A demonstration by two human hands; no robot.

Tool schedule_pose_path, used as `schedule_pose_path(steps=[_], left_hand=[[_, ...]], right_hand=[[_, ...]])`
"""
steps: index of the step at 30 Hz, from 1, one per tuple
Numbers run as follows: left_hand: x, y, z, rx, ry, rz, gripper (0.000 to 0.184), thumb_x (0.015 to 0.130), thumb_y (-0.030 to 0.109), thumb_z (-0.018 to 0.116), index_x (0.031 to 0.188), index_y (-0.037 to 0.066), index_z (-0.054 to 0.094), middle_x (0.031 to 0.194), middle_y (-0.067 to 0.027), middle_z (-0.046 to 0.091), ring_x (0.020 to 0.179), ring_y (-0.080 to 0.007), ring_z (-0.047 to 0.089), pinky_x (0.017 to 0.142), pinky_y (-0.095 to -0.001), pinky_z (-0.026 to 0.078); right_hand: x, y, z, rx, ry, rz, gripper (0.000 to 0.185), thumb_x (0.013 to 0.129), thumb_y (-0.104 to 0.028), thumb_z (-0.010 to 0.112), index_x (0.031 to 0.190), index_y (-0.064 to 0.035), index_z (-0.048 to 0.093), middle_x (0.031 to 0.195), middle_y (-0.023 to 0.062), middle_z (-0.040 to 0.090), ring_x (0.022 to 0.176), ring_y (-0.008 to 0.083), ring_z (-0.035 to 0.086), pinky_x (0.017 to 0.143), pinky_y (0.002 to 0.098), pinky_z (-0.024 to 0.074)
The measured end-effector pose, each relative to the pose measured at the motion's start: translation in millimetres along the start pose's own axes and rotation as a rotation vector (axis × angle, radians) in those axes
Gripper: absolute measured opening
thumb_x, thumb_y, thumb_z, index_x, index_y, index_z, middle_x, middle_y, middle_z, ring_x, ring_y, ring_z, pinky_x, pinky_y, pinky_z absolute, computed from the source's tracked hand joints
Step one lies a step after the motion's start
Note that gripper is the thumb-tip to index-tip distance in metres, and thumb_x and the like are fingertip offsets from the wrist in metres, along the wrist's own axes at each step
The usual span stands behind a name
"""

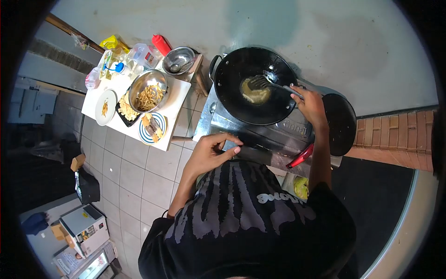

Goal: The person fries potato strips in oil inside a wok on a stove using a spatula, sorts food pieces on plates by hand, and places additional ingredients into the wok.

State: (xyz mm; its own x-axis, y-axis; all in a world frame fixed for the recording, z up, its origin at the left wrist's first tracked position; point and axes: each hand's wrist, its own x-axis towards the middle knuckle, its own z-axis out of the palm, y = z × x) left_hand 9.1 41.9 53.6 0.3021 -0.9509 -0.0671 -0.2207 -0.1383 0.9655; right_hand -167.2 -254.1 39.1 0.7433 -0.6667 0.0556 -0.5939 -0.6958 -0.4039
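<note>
My right hand (308, 105) is wrapped around the handle of a slotted spatula (261, 83). Its dark head rests in a yellowish pool of oil or batter (255, 94) inside a black wok (251, 58). The wok stands on a gas stove (223, 122). My left hand (214, 153) is at the stove's front edge, thumb and index finger apart with nothing visible between them; the other fingers curl under. A red-handled utensil (300, 156) lies on the stove beneath my right forearm. Beside the wok on the right is a black pan or lid (339, 122).
On the left, a white table (174, 100) bears a steel bowl of fried strips (149, 93), a dark tray of pale pieces (126, 111), a striped plate (160, 122), a white plate (106, 100), a smaller metal bowl (179, 59) and a red squeeze bottle (161, 44).
</note>
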Motion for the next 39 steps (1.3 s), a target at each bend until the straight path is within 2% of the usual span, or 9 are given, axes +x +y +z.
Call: schedule_pose_path(steps=[4,8,13,16,20,22,25,30,39], left_hand=[[1,3,-2,0.036,-0.070,-0.017,0.012,0.077,0.015,0.073,0.081,0.005,0.070,0.059,0.0027,0.049,0.053,-0.0068,0.029,0.049,-0.0252,0.025],[2,-3,-4,0.064,-0.125,0.056,0.017,0.074,0.017,0.075,0.069,0.004,0.064,0.054,0.0027,0.041,0.052,-0.0082,0.029,0.049,-0.0271,0.023],[4,-10,-5,-0.088,-0.231,0.201,0.038,0.071,0.018,0.075,0.057,0.007,0.042,0.051,0.0020,0.029,0.048,-0.0087,0.026,0.047,-0.0280,0.019],[4,-15,-4,-0.142,-0.215,0.258,0.041,0.071,0.017,0.074,0.056,0.008,0.037,0.051,0.0020,0.028,0.048,-0.0092,0.026,0.047,-0.0279,0.019],[2,-16,-4,-0.100,-0.189,0.261,0.043,0.071,0.017,0.075,0.056,0.009,0.035,0.051,0.0015,0.028,0.048,-0.0098,0.026,0.047,-0.0278,0.019],[0,-15,-5,-0.065,-0.204,0.153,0.038,0.067,0.017,0.073,0.056,0.008,0.037,0.055,-0.0001,0.036,0.051,-0.0116,0.032,0.049,-0.0277,0.022],[2,-19,-3,-0.098,-0.201,0.213,0.038,0.067,0.017,0.073,0.056,0.008,0.037,0.055,0.0000,0.036,0.050,-0.0120,0.031,0.048,-0.0279,0.022],[1,-14,-5,-0.058,-0.176,0.205,0.039,0.067,0.016,0.073,0.055,0.008,0.037,0.053,0.0003,0.035,0.049,-0.0124,0.030,0.047,-0.0280,0.021],[0,-16,-4,-0.034,-0.140,0.225,0.040,0.068,0.014,0.074,0.054,0.008,0.037,0.052,-0.0001,0.034,0.047,-0.0136,0.031,0.047,-0.0286,0.023]], right_hand=[[-7,4,3,0.047,0.051,-0.033,0.030,0.085,-0.025,0.062,0.111,-0.0119,0.066,0.096,0.0169,0.066,0.084,0.0348,0.063,0.077,0.0401,0.0490],[-15,7,2,0.069,-0.004,0.025,0.030,0.085,-0.025,0.063,0.112,-0.0113,0.066,0.095,0.0179,0.066,0.078,0.0345,0.064,0.074,0.0399,0.0491],[-25,2,-7,0.126,0.001,-0.022,0.029,0.084,-0.021,0.065,0.112,-0.0111,0.066,0.095,0.0183,0.066,0.073,0.0338,0.064,0.069,0.0376,0.0497],[-27,0,-11,0.124,-0.070,0.041,0.029,0.084,-0.020,0.066,0.112,-0.0112,0.066,0.094,0.0184,0.066,0.071,0.0332,0.064,0.067,0.0358,0.0494],[-27,8,-7,0.141,0.042,0.006,0.029,0.085,-0.021,0.066,0.112,-0.0119,0.066,0.089,0.0190,0.066,0.069,0.0332,0.064,0.065,0.0357,0.0490],[-27,7,-6,0.092,0.088,0.000,0.028,0.085,-0.021,0.065,0.112,-0.0120,0.066,0.087,0.0191,0.065,0.069,0.0332,0.064,0.065,0.0359,0.0491],[-24,2,-7,0.102,0.128,0.051,0.028,0.085,-0.020,0.065,0.112,-0.0121,0.066,0.086,0.0188,0.065,0.069,0.0334,0.064,0.064,0.0362,0.0495],[-14,4,9,0.195,0.201,-0.109,0.027,0.085,-0.019,0.065,0.112,-0.0116,0.066,0.086,0.0194,0.066,0.070,0.0327,0.065,0.063,0.0356,0.0497],[2,-16,20,0.170,0.098,-0.084,0.029,0.086,-0.023,0.063,0.113,-0.0121,0.065,0.086,0.0173,0.067,0.071,0.0320,0.065,0.066,0.0385,0.0495]])
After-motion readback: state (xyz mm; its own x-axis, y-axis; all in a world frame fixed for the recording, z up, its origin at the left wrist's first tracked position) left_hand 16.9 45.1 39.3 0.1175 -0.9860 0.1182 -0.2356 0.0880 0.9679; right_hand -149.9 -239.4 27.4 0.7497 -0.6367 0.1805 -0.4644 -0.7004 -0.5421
